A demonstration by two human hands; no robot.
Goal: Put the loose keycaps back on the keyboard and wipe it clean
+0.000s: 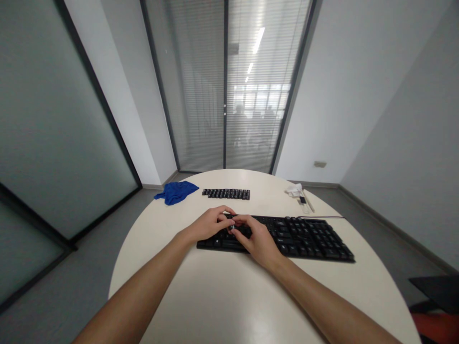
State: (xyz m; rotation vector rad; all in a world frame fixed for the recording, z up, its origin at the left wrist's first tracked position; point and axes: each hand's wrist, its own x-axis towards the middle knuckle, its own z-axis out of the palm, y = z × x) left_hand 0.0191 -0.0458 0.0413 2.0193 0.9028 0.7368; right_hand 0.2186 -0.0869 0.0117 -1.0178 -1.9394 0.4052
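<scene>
A black keyboard [304, 239] lies on the round table in front of me. Over its left part, my left hand [211, 223] and my right hand [256, 239] meet, fingertips bent together in a pinch. A tiny pale thing shows between the fingers, too small to name. Which hand grips it I cannot tell, and my fingers hide the keys beneath. Farther back, black keycaps [229, 193] stand in neat rows on the tabletop.
A crumpled blue cloth [176, 192] lies at the back left of the cream table [222, 296]. Back right are a crumpled white tissue [294, 190] and a slim light stick [309, 201]. A dark cable [326, 217] runs from behind the keyboard toward the right edge.
</scene>
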